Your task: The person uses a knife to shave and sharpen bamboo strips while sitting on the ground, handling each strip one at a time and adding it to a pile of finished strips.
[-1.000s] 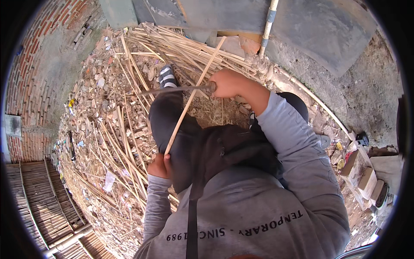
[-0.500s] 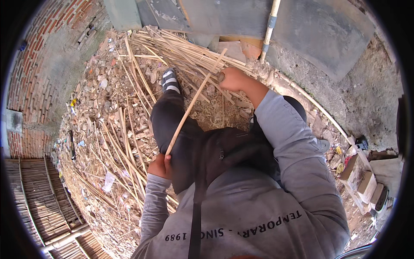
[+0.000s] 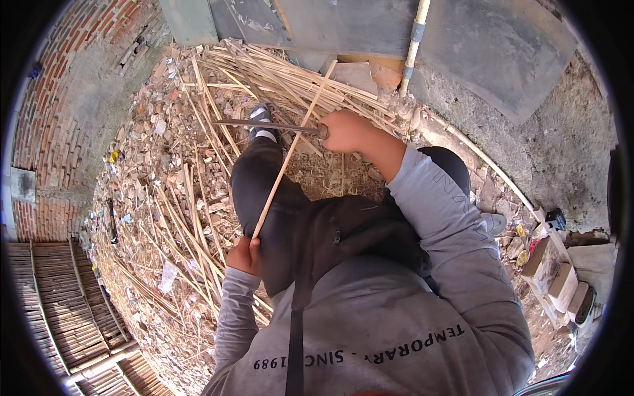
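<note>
Beside my left thigh, my left hand (image 3: 246, 256) is closed round the lower end of a long, thin bamboo strip (image 3: 278, 179). The strip slants up and away to the right, its far end in front of the stick pile. My right hand (image 3: 345, 131) grips the handle of a long-bladed knife (image 3: 264, 124). Its dark, narrow blade points left, level across the strip's upper half. Whether the edge touches the strip I cannot tell.
A pile of bamboo strips (image 3: 277, 72) lies beyond my feet, with more loose strips (image 3: 191, 231) on the littered ground to the left. A pipe (image 3: 416, 39) stands by the grey panels. Wooden blocks (image 3: 561, 284) sit at the right, a brick wall (image 3: 46, 112) at the left.
My right hand has come a little nearer and left, turning the knife so its blade now shows crossing the strip. The strip's far end has shifted slightly left. My left hand stays put.
</note>
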`<control>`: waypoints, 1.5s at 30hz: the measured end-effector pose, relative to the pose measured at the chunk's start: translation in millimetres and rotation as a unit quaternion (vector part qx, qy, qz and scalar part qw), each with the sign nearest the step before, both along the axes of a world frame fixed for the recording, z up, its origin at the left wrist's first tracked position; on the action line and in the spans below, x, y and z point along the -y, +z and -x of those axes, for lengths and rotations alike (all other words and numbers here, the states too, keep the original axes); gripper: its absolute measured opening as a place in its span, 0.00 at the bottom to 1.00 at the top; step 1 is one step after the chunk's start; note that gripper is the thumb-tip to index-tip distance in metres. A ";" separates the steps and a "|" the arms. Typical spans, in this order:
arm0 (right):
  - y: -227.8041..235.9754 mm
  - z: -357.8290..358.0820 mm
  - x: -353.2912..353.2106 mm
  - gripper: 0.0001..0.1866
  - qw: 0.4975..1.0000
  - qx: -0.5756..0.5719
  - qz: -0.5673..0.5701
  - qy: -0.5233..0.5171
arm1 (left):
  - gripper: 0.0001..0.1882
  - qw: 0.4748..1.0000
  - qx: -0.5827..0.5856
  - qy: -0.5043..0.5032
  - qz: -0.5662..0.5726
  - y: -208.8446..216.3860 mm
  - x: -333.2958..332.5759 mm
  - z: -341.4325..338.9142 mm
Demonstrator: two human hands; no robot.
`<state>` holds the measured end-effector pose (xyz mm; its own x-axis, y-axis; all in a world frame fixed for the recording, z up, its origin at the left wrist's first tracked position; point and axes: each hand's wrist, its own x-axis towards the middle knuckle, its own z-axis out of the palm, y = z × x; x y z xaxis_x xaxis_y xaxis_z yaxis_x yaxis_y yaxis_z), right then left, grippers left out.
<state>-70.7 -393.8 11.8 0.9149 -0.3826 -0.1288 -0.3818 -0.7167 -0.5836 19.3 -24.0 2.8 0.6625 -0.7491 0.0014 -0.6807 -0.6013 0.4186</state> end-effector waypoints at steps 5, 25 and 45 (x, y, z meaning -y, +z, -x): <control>18.8 5.1 -17.8 0.13 0.997 -0.017 0.052 0.049 | 0.22 1.000 0.030 0.007 -0.005 -8.8 -6.3 1.2; 9.8 -0.4 4.7 0.14 0.999 -0.011 0.001 -0.045 | 0.24 1.000 0.014 0.010 -0.006 -9.2 -6.1 -3.4; 14.6 17.6 23.0 0.15 0.999 -0.019 0.038 0.022 | 0.19 0.999 0.048 -0.007 0.012 -10.2 2.3 -0.3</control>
